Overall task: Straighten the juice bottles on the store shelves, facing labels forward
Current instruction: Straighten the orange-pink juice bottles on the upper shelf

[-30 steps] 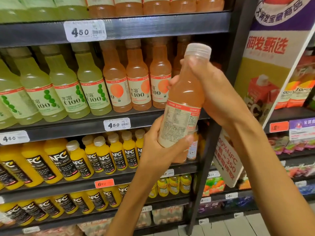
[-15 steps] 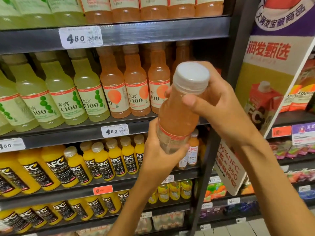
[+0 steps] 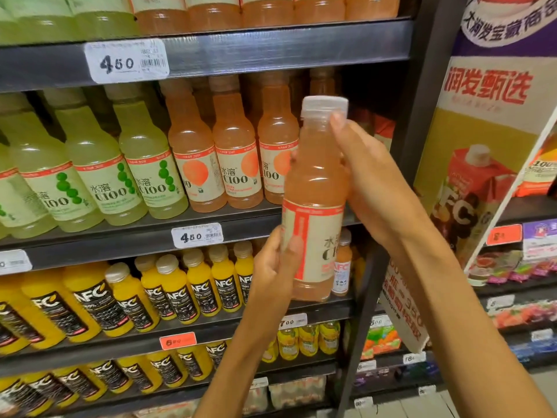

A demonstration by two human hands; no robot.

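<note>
I hold an orange juice bottle [image 3: 316, 188] with a white cap upright in front of the shelves. My left hand [image 3: 275, 267] grips its lower labelled part from the left, thumb across the label. My right hand [image 3: 373, 182] grips the shoulder and neck from the right. The label's side seam faces me, with the C100 print turned off to the right. Behind it on the middle shelf [image 3: 120, 236] stand more orange C100 bottles [image 3: 235, 164] and green C100 bottles [image 3: 99, 176], labels mostly forward. There is a gap at the right end of that row.
Yellow NFC juice bottles [image 3: 168, 291] fill the shelf below, with more on the one under it. Another row of bottles stands on the top shelf [image 3: 271, 46]. A dark upright post [image 3: 419, 116] ends the shelf on the right, beside a tilted cardboard promo sign [image 3: 482, 146].
The bottle went from tilted with its cap toward me to upright, and has turned so the label's seam faces me instead of the small-print back. Both hands kept hold of it.
</note>
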